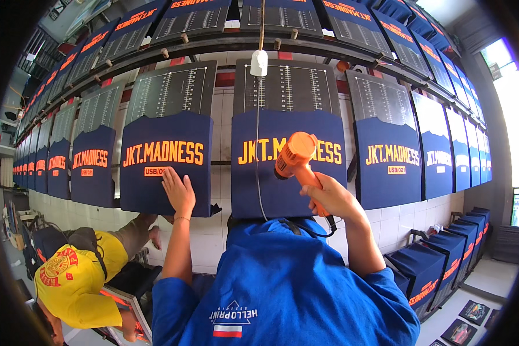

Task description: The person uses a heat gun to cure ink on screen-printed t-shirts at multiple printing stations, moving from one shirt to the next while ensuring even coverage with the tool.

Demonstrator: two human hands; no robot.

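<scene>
My right hand (333, 196) is wrapped round the handle of an orange hair dryer (297, 154). Its dark nozzle is tilted down and left over a navy shirt (271, 193) with yellow-orange lettering, partly hiding the print. A black cord runs from the handle's base past my wrist. To the left, my left hand (179, 189) lies flat with fingers stretched on another navy shirt (139, 190), covering part of the small orange box print under its large lettering. Both shirts are spread over dark boards (170, 86) marked with white scales.
A thin cord with a white plug-like piece (259, 63) hangs in front of me. More navy shirts (388, 184) on boards stretch both ways, with a metal rail (225, 43) behind. A co-worker in yellow (86, 271) bends over at lower left. More shirt-covered boards (418, 265) stand lower right.
</scene>
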